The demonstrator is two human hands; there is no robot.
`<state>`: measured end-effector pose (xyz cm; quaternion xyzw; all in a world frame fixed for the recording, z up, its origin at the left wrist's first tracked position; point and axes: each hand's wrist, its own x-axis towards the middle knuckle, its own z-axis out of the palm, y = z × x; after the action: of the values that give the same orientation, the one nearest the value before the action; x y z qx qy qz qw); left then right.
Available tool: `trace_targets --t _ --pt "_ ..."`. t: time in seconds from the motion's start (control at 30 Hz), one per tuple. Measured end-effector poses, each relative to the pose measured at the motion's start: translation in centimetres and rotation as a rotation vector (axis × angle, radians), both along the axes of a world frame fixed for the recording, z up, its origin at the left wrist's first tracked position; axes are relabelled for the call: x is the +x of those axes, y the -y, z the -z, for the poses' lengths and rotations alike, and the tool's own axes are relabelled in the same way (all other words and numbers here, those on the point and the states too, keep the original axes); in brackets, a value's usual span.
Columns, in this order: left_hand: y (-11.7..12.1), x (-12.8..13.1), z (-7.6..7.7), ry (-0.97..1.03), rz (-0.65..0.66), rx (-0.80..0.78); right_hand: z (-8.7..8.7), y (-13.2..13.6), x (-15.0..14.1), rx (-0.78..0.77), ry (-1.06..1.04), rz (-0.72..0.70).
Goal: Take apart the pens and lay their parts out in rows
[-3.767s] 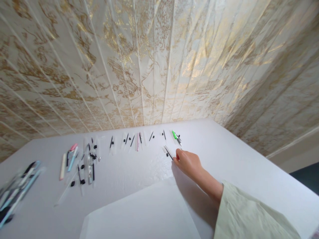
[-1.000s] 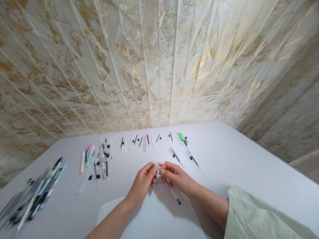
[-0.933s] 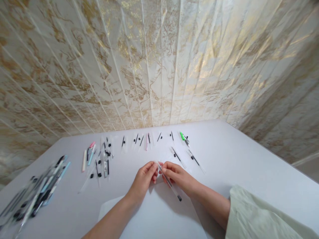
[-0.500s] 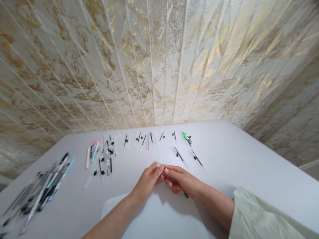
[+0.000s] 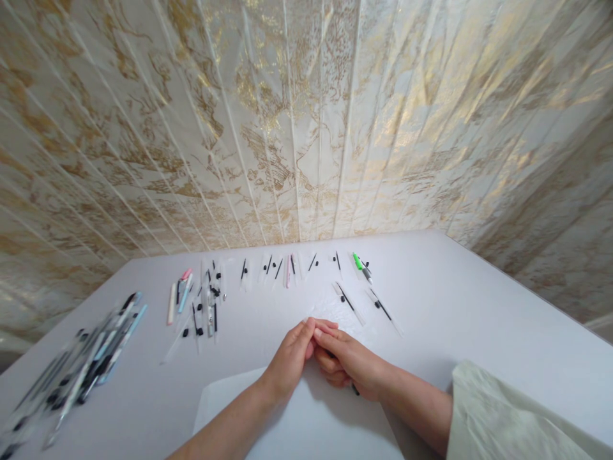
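My left hand (image 5: 288, 359) and my right hand (image 5: 353, 359) meet over the front of the table, fingertips and thumbs pressed together. Wrapped in the right fingers is a slim pen (image 5: 355, 389); only its black end shows, below the right palm. The left hand is closed at the other end of the pen, which the fingers cover. Beneath both hands lies a white sheet (image 5: 297, 425). Beyond them, two pens taken apart, with dark refills (image 5: 351, 300) and small black caps (image 5: 377, 305), rest on the table.
A heap of pens (image 5: 90, 364) lies at the left of the white table (image 5: 454, 306). Along the back runs a row of pen parts, with a green-capped pen (image 5: 359, 262) at its right end and a cluster of clear barrels (image 5: 209, 306) at its left. A patterned curtain (image 5: 297, 128) hangs behind.
The fingers have closed further over the pen: its pale tip and shaft, visible before, are now hidden. The view has shifted slightly. Things on the table lie as before.
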<state>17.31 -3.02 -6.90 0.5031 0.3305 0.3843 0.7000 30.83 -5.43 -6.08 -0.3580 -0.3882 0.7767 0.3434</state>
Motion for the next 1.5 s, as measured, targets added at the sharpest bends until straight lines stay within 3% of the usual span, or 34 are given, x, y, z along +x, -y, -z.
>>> trace_targets --t 0.5,0.7,0.9,1.0,1.2,1.37,1.5 --pt "0.4 0.3 0.0 0.021 -0.035 0.031 -0.1 0.1 0.1 -0.105 -0.098 -0.062" --pt "0.1 0.0 -0.3 0.184 -0.066 -0.228 -0.1 0.7 0.0 -0.155 -0.120 -0.165" --pt "-1.0 -0.4 0.3 0.217 -0.205 -0.220 -0.5 -0.2 0.6 -0.046 -0.106 -0.037" --pt "-1.5 -0.5 0.6 0.126 -0.283 -0.153 -0.3 -0.7 1.0 -0.005 -0.122 -0.002" --pt "-1.4 -0.6 0.3 -0.084 -0.194 -0.116 0.5 -0.9 1.2 0.010 -0.111 0.018" --pt "-1.1 -0.6 -0.2 -0.049 -0.083 -0.181 0.7 -0.9 1.3 0.013 -0.116 -0.004" --pt "-1.2 -0.6 -0.5 -0.010 -0.097 -0.190 0.7 -1.0 1.3 0.020 -0.117 -0.034"
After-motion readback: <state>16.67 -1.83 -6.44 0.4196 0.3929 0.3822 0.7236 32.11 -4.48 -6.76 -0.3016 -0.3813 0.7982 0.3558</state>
